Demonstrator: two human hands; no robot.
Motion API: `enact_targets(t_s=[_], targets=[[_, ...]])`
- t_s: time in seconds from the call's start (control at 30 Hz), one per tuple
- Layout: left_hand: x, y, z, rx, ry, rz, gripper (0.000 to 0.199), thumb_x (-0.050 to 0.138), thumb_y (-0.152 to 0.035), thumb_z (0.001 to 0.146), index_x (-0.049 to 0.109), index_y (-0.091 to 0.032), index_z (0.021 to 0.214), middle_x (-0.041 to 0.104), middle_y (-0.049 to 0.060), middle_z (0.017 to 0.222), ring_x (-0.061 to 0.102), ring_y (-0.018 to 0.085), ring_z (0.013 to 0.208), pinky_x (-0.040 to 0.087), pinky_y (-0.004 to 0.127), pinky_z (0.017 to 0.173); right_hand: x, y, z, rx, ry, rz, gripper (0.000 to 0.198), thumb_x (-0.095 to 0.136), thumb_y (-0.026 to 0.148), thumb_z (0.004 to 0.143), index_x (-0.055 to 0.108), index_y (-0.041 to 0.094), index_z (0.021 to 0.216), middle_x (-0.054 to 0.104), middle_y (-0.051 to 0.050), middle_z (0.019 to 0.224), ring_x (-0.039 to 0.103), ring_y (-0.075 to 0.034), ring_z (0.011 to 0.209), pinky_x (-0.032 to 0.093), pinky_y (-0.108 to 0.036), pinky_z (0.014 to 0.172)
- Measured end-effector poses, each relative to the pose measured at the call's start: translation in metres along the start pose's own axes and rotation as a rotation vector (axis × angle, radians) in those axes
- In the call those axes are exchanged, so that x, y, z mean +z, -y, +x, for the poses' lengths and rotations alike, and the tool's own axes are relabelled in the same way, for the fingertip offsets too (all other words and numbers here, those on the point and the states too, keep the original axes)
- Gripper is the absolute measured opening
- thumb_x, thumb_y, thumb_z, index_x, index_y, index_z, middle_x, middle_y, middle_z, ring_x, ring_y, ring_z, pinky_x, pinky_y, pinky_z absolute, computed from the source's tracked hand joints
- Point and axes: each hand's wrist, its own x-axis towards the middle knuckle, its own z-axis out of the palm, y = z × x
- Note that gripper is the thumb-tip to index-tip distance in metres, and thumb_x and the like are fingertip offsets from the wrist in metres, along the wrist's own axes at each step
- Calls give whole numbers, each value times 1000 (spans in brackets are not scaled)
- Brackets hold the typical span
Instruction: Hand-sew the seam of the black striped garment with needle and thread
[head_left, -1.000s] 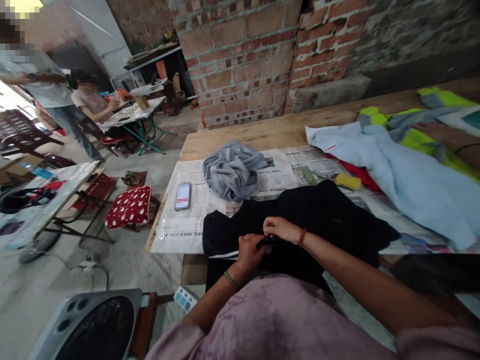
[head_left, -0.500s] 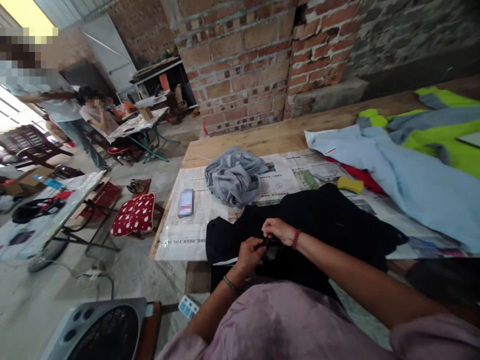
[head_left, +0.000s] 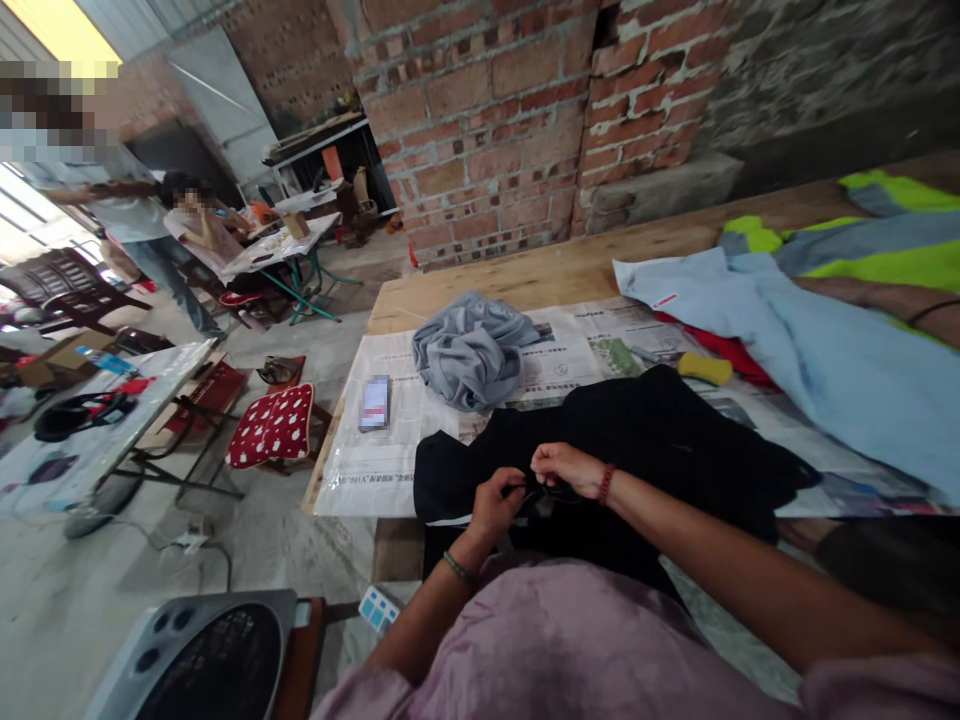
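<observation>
Head view: one black garment [head_left: 637, 430] lies over the table's [head_left: 480, 275] near edge, long axis nine-to-three, narrowing towards three. The left hand [head_left: 495, 505] bends at it, pinch unclear; the right hand [head_left: 564, 468] presses its fingers together, fingertips hidden. From them, one grey bundle [head_left: 472, 352] sits at eleven, one phone [head_left: 374, 404] at ten.

One black garment [head_left: 637, 425], one phone [head_left: 375, 403], one sponge [head_left: 705, 369]

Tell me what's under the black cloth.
Newspaper shows past the far edge of the black cloth; whatever lies beneath its middle is covered and can't be seen.
</observation>
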Motion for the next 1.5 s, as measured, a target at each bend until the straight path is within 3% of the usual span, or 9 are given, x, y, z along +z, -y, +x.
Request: enact_targets(t_s=[0.1,0.23,0.33,0.5,0.7,0.97,1.07,1.27,1.5], targets=[[2,-6,-3,103,-39,74,20,46,-7,75,64,-16,75,66,3,82,60,12,78,46,24,74,0,-1,1,5,-10,6,10,52,10,67,49,15,59,55,3,45,46,-5,41,35,-17,44],[4,-18,-6,151,2,251,13,59,-11,70,67,-19,77,68,3,89,60,16,85,43,30,83,0,-3,2,-8,-14,9,10,51,10,69,49,15,60,55,4,46,47,-5,43,36,-16,45],[7,-18,-2,83,18,291,13,59,-14,71,69,-19,76,69,3,81,61,15,79,44,28,80,1,-5,2,-8,-9,-1,11,52,10,69,48,15,60,55,4,45,47,-5,41,35,-16,43],[7,-8,10,-178,133,133,17,54,-19,73,71,-15,73,67,0,68,58,11,63,43,19,59,1,-5,1,-8,4,-21,11,54,11,68,48,15,60,56,4,45,47,-5,41,35,-16,43],[3,-9,15,-176,195,70,19,58,-27,69,71,-14,75,66,1,72,55,10,65,41,18,59,0,-5,2,-11,11,-42,11,50,8,68,49,15,60,55,4,45,47,-5,41,35,-16,43],[-4,-18,21,-344,335,62,25,53,-28,70,70,-10,74,49,-4,49,35,5,43,26,17,42,1,-4,1,-4,33,-74,11,50,7,66,49,15,59,55,4,45,48,-6,42,35,-16,43],[-5,-16,24,-260,368,137,24,52,-27,71,70,-11,73,50,-4,51,38,5,45,28,16,43,1,-3,1,-1,32,-83,11,51,8,66,49,15,59,54,4,44,46,-5,41,34,-16,43],[-6,-14,22,120,389,365,22,51,-12,70,70,-17,82,66,1,81,58,11,70,43,19,68,1,-5,2,3,20,-88,11,50,7,65,49,15,58,53,5,44,45,-5,40,34,-16,42],[-5,-20,16,185,343,470,19,51,-13,74,69,-19,79,67,2,80,60,12,73,44,21,73,2,-3,0,-8,-11,-85,13,52,7,66,49,16,58,54,5,45,46,-4,40,34,-15,41]])
